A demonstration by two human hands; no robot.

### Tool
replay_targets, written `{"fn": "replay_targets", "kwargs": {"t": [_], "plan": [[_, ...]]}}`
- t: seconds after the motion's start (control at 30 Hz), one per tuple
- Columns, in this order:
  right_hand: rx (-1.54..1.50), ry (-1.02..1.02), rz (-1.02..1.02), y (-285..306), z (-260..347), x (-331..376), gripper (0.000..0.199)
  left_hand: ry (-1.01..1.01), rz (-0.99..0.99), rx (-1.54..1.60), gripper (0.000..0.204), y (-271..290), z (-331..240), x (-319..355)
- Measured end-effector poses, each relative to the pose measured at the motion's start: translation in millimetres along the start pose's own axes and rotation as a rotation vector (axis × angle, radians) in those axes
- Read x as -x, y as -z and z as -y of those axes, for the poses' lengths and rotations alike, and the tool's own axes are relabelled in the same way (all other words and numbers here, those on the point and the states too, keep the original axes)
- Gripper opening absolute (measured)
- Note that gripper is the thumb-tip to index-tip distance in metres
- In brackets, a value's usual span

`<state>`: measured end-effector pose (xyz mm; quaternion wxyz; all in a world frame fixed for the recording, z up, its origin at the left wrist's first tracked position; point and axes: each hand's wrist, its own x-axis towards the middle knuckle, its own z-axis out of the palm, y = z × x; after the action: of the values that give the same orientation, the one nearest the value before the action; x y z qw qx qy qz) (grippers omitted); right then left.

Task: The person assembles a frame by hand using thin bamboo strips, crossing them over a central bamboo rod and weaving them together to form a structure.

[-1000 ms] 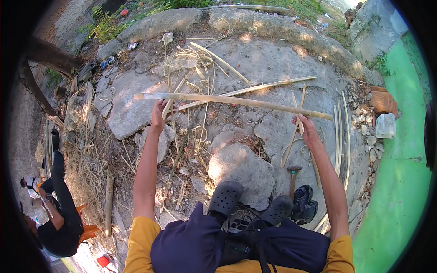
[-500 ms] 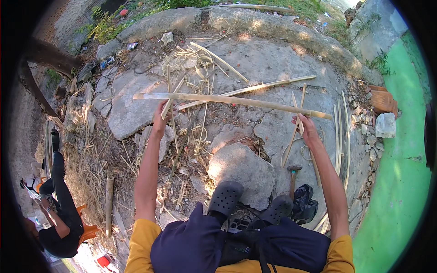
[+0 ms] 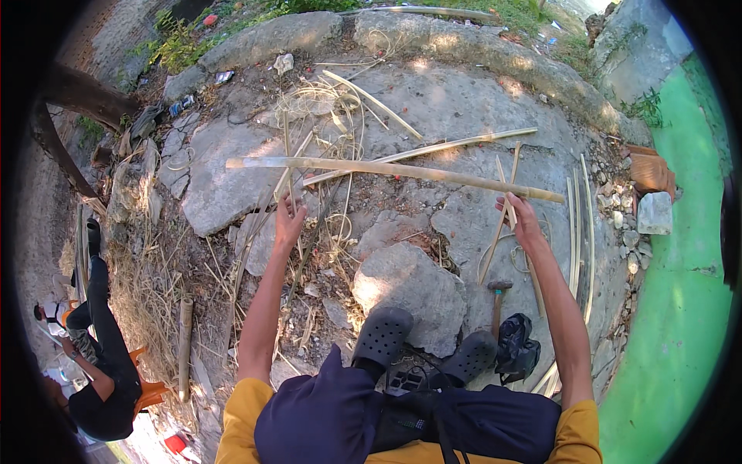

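Note:
A long split bamboo pole [image 3: 386,168] lies crosswise in front of me, over a crossed pair of thin strips at each end. At the left pair, my left hand [image 3: 289,223] is below the pole, its fingers closed around a thin bamboo strip [image 3: 287,147]. My right hand [image 3: 522,220] is closed on the crossed bamboo strips [image 3: 490,251] at the right, just under the pole. Parts of both grips are hidden by the hands. Behind the pole, another pale bamboo strip [image 3: 456,143] slants up to the right.
A hammer [image 3: 498,301] and a black plastic bag [image 3: 518,346] lie by my right shoe. A large flat stone [image 3: 410,290] is before my feet. Several long strips [image 3: 576,232] lie at right, tangled shavings [image 3: 317,104] at far left. Another person [image 3: 104,379] sits at left.
My left hand has come down and slightly right, away from the pole's left part to lower on the crossed strips. The right hand and the pole stay put.

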<state>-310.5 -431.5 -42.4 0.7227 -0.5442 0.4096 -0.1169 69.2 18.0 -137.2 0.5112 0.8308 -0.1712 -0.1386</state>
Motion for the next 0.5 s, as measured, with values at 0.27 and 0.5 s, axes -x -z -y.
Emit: {"fn": "replay_targets", "kwargs": {"t": [0.27,0.5], "plan": [[0.001,0.002,-0.001,3.9,-1.8,-0.8,0.072,0.096,0.079,0.202,0.031,-11.3,17.4,-6.6],[0.017,-0.015,-0.001,2.1,-0.6,-0.5,0.074,0.187,0.124,0.411,0.022,-14.4,15.7,-4.0]]}}
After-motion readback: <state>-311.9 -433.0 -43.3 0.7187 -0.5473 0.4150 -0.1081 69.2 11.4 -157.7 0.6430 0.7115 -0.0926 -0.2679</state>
